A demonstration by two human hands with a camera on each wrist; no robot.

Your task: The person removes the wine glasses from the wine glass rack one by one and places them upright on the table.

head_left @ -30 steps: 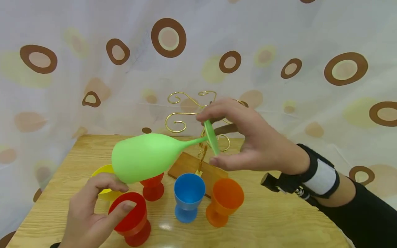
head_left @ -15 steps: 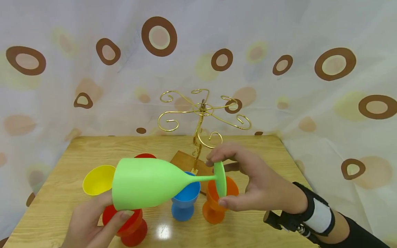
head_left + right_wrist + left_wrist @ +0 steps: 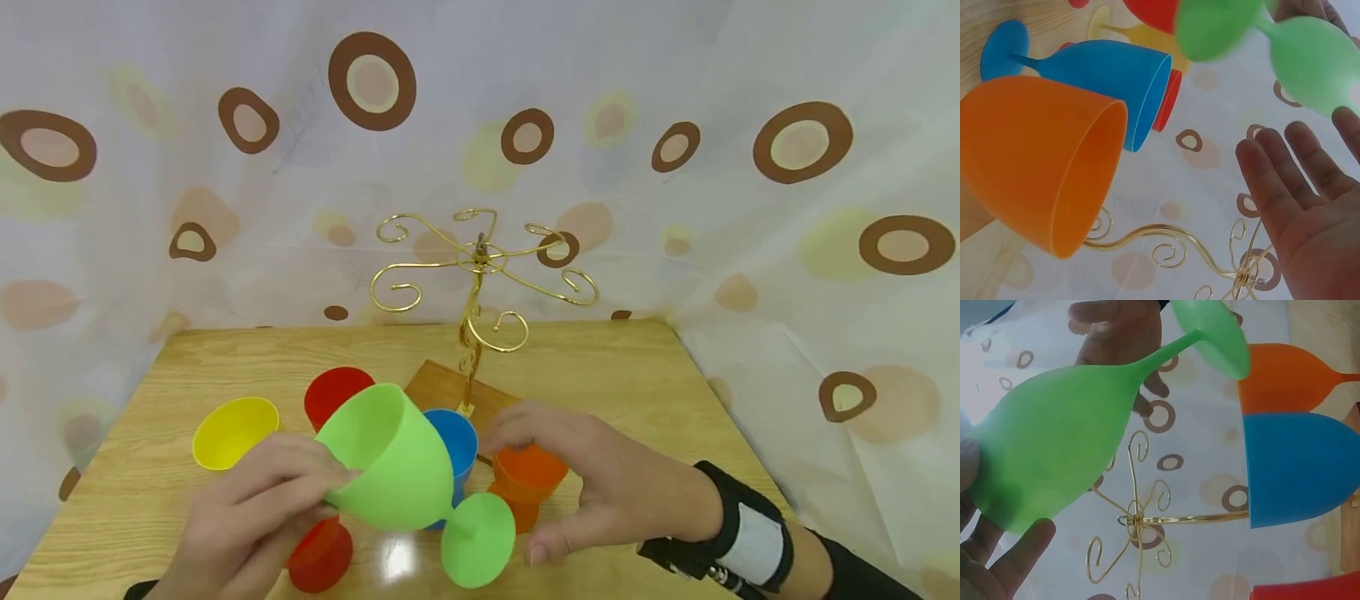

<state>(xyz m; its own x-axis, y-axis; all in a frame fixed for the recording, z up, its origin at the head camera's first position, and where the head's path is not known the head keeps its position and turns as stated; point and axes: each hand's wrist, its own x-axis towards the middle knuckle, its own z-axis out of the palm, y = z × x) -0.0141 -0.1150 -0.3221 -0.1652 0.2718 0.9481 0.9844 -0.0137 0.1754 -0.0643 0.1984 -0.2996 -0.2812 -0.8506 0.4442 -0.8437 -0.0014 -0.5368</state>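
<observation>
My left hand point(image 3: 247, 508) grips a light green plastic goblet point(image 3: 408, 479) by the rim of its bowl. The goblet is tilted, its mouth facing up and left and its round foot low on the right. Just right of that foot, my right hand point(image 3: 611, 479) has its fingers spread and holds nothing; the right wrist view shows a gap between its fingers point(image 3: 1275, 194) and the green goblet point(image 3: 1316, 59). Below the hands stand a blue goblet point(image 3: 459, 437) and an orange goblet point(image 3: 528, 475). A red goblet point(image 3: 322, 562) is mostly hidden behind my left hand and the green one.
A gold metal rack point(image 3: 480, 258) with curled arms rises from a wooden base point(image 3: 438, 387) at the back of the table point(image 3: 622, 383). A second red goblet point(image 3: 337, 392) and a yellow goblet point(image 3: 236, 433) stand at the left. A patterned cloth point(image 3: 450, 83) hangs behind.
The green goblet came down and turned from lying sideways to foot-down. My right hand let go of its foot, while my left hand took a firmer hold at the rim.
</observation>
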